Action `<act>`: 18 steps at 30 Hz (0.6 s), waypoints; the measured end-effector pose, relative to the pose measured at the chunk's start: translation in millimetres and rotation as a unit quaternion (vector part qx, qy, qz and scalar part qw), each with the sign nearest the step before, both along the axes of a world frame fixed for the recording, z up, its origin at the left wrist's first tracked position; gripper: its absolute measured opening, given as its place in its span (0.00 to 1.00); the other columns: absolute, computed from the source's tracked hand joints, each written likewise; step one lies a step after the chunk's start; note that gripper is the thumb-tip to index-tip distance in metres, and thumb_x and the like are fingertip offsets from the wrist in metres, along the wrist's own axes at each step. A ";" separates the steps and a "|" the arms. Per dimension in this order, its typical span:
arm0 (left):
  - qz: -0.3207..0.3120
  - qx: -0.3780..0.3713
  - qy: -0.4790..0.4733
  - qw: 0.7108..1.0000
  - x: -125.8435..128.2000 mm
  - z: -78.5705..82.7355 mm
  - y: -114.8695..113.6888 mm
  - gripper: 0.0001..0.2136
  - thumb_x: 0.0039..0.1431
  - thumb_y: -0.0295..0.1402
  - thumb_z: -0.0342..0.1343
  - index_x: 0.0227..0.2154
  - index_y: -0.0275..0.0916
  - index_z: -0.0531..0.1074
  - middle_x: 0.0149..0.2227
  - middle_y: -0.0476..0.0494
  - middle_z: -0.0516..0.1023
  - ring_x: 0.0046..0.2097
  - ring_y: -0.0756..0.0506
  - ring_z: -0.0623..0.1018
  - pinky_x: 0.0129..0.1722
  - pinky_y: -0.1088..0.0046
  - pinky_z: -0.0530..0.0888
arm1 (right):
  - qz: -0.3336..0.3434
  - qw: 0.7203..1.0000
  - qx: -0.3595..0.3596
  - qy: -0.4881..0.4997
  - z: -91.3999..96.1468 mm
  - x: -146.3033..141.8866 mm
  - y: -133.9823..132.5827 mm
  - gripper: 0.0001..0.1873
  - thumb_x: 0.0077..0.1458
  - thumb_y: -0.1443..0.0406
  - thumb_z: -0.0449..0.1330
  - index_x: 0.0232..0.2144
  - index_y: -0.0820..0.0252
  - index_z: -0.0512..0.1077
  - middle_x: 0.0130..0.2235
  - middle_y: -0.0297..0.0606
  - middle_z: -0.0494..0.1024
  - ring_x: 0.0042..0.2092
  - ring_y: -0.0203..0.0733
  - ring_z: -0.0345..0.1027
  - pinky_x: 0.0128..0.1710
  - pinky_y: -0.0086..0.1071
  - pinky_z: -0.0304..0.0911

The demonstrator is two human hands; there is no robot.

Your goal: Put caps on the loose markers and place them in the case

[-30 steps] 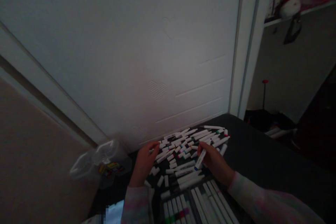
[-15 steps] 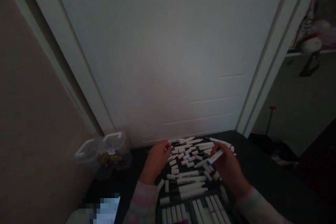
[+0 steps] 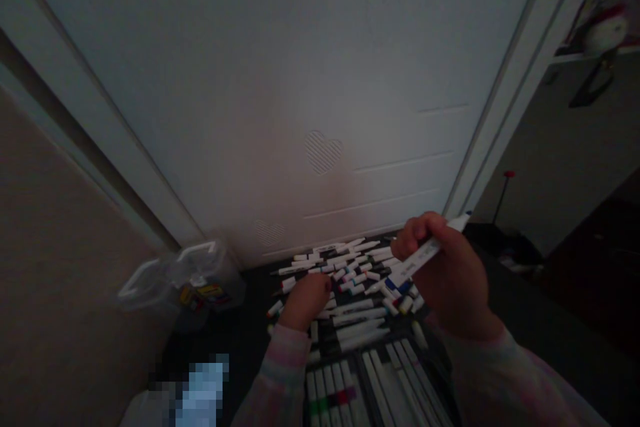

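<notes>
My right hand (image 3: 450, 273) is closed round a white marker (image 3: 417, 263), raised above the pile and tilted, its upper end towards the right. One end of the marker shows dark blue. Over the left part of the loose markers and caps (image 3: 354, 310) is my left hand (image 3: 307, 297), its fingers curled down. Whatever those fingers hold, if anything, is hidden. Several white markers lie in a heap with short coloured-band caps among them. Close to me stands a dark case (image 3: 362, 380) with white markers in rows, a few with green, red or purple bands.
On the left, a clear plastic box (image 3: 213, 280) with its lid open holds yellow-and-dark packets. A pixelated pale blue object (image 3: 203, 387) lies at the lower left. The dark tabletop (image 3: 505, 307) meets a white panel (image 3: 250, 113) with heart patterns at the back.
My right hand has lifted the marker up and towards me. My left hand has shifted slightly nearer over the markers. The head view has tilted down and turned a little.
</notes>
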State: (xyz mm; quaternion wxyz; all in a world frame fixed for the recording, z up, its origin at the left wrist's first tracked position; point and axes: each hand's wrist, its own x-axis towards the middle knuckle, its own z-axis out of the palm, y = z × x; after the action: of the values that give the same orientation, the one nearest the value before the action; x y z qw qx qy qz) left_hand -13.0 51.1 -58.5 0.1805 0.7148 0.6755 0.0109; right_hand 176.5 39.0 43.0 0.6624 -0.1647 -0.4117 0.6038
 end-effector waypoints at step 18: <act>-0.014 -0.032 0.088 0.995 2.2 -5.2 1.1 0.10 0.48 0.25 0.49 0.30 0.37 0.74 0.36 0.36 0.77 0.40 0.42 0.76 0.38 0.68 0.69 | -0.028 0.999 -0.030 -0.014 -4.9 12.1 17.1 0.12 0.50 0.63 0.53 0.18 0.60 0.64 0.17 0.30 0.63 0.20 0.30 0.55 0.21 0.27 0.53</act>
State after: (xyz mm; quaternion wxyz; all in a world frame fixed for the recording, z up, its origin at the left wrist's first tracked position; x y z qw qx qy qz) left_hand -10.9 52.2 -63.7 0.1430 0.7163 0.6786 -0.0766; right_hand 188.6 56.0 38.1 0.6680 -0.2047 -0.3978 0.5947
